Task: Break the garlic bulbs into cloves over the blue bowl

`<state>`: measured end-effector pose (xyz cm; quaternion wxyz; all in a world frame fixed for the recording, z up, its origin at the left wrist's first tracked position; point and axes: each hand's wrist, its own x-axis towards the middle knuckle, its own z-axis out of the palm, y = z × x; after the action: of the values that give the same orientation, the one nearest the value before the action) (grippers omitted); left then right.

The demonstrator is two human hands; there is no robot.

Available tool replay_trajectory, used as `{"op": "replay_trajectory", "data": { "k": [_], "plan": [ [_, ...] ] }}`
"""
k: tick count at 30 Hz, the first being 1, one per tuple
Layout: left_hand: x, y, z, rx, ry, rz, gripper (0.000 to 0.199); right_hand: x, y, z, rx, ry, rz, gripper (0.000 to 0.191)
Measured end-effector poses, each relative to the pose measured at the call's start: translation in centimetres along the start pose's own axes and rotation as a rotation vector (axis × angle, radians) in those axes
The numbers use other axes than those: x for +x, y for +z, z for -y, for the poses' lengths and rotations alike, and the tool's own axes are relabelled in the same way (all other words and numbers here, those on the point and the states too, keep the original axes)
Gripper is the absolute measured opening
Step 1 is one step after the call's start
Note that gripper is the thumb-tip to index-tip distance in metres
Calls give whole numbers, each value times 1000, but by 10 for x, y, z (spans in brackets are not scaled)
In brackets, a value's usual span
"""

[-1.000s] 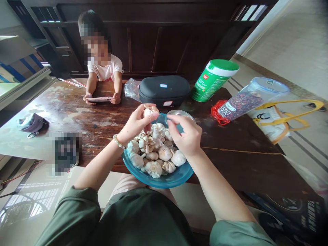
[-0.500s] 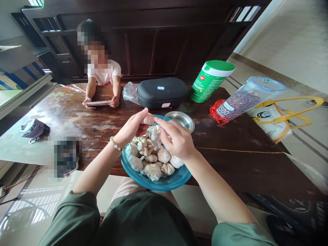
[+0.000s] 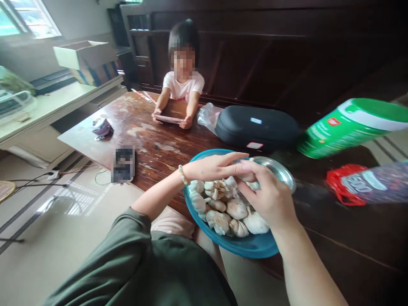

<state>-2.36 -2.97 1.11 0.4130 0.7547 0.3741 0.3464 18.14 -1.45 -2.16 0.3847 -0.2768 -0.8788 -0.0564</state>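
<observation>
A blue bowl [image 3: 234, 246] full of whole garlic bulbs [image 3: 236, 209] rests at the near table edge, above my lap. My left hand [image 3: 219, 166], with a bead bracelet at the wrist, reaches across the back of the bowl, palm turned down. My right hand [image 3: 269, 191] meets its fingertips over the garlic, fingers bent together. Anything between the two hands is hidden by the fingers. Behind my right hand, a shallow metal bowl [image 3: 282, 172] is partly covered.
Across the wooden table [image 3: 153, 148] a person [image 3: 184, 87] holds a flat tablet-like object. A black case [image 3: 255, 125], a green can [image 3: 344, 127] and a jar in a red bag [image 3: 344, 185] stand behind and right. A phone-like object [image 3: 123, 163] lies left.
The view has swung left, so the table things appear farther right. My left hand has flattened over the bowl; the bulb seen at its fingers before is no longer visible.
</observation>
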Motion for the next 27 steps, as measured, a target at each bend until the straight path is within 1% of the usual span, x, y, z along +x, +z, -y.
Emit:
{"op": "replay_trajectory", "data": {
  "k": [2, 3, 4, 5, 6, 7, 9, 11, 12, 13, 14, 16, 17, 19, 22, 25, 27],
  "plan": [
    [-26, 0, -2, 159, -25, -159, 57, -1, 1, -2, -42, 12, -8, 32],
    [-44, 3, -1, 196, -24, -286, 55, -2, 2, -2, -60, 20, -8, 30],
    [-65, 7, 3, 204, -26, -453, 48, -3, 2, -2, -69, 29, -6, 28],
    [-88, 11, 10, 216, -47, -611, 46, -4, 2, -2, -70, 43, -1, 27],
    [-113, 15, 17, 250, -78, -723, 47, -4, 2, -2, -67, 51, -6, 27],
    [-139, 17, 26, 316, -128, -800, 47, -5, 2, -1, -59, 60, -12, 28],
    [-192, 13, 41, 523, -240, -884, 48, -5, 1, 0, -41, 74, -21, 36],
    [-240, -2, 51, 738, -397, -1005, 54, -4, 0, 3, -23, 84, -7, 46],
    [-261, -13, 55, 781, -486, -1068, 61, -3, 0, 4, -15, 87, 6, 50],
    [-278, -24, 59, 766, -576, -1101, 70, -3, 0, 6, -11, 89, 22, 53],
    [-292, -35, 63, 688, -663, -1116, 78, -2, -1, 7, -11, 82, 24, 53],
    [-309, -52, 71, 406, -822, -1096, 92, 0, -1, 9, -21, 70, 18, 52],
    [-313, -57, 76, 280, -852, -1104, 98, 0, -1, 9, -26, 69, 14, 50],
    [-313, -63, 84, 133, -848, -1129, 106, 1, 0, 8, -29, 73, 6, 45],
    [-303, -63, 91, 33, -800, -1114, 116, 0, 1, 4, -43, 63, -18, 37],
    [-292, -62, 89, -49, -769, -1128, 123, 0, 2, 1, -95, 23, -66, 29],
    [-285, -62, 86, -83, -770, -1157, 124, 0, 1, 2, -94, 25, -60, 30]
  ]
}}
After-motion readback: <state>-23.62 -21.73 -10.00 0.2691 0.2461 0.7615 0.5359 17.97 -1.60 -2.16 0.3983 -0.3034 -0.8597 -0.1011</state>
